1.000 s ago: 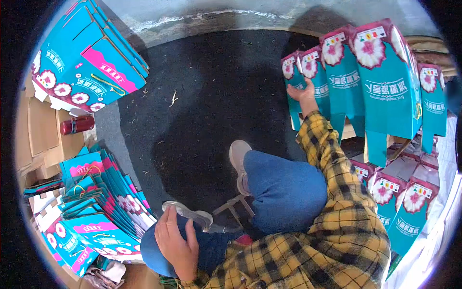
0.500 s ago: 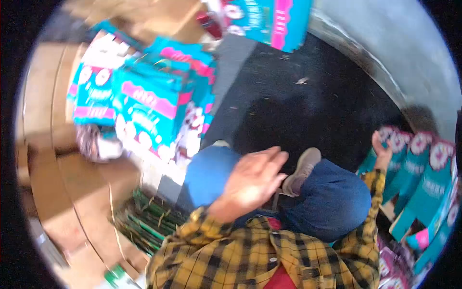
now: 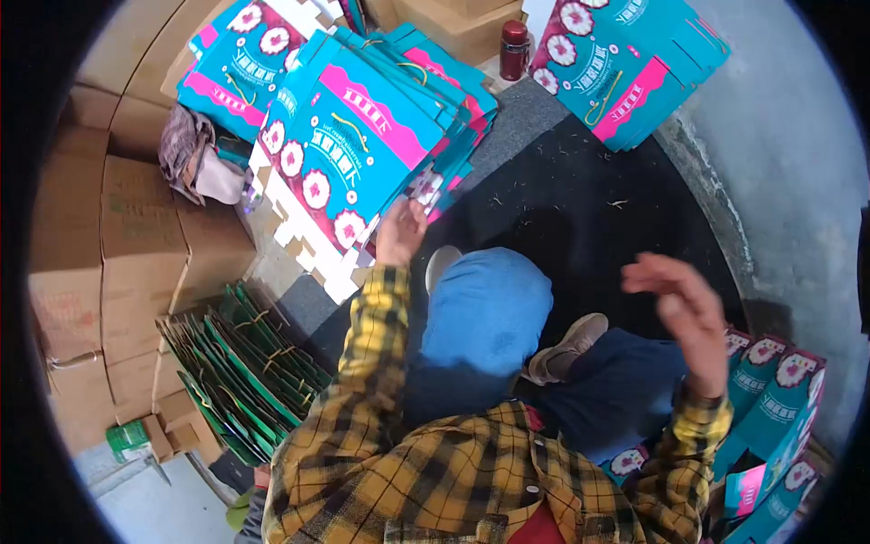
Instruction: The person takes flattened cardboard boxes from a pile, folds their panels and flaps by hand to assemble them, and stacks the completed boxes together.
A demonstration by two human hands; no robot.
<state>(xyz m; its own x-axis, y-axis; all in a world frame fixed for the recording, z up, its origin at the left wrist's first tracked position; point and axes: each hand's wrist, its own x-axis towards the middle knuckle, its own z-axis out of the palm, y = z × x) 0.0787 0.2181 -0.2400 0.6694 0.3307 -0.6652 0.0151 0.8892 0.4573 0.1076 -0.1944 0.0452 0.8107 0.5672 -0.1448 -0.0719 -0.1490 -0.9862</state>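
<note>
A stack of flat, teal-and-pink printed carton sheets with thin cord handles lies in front of me on the left. My left hand is at the near right corner of this stack, its fingers slightly bent and apart beside the sheet edges. Whether they touch the top sheet I cannot tell. My right hand hovers above my right knee, fingers loosely spread, with nothing in it. Folded teal cartons stand in a row on my right, nearest to that hand.
Another stack of printed sheets lies at the back right, beside a dark red flask. Brown cardboard boxes line the left side. Bundled green flat cartons stand near my left elbow. A grey wall rises on the right.
My left hand has moved from over my knees forward to the stack's edge. My right hand has come away from the folded cartons, inward and over my knee. The view has turned.
</note>
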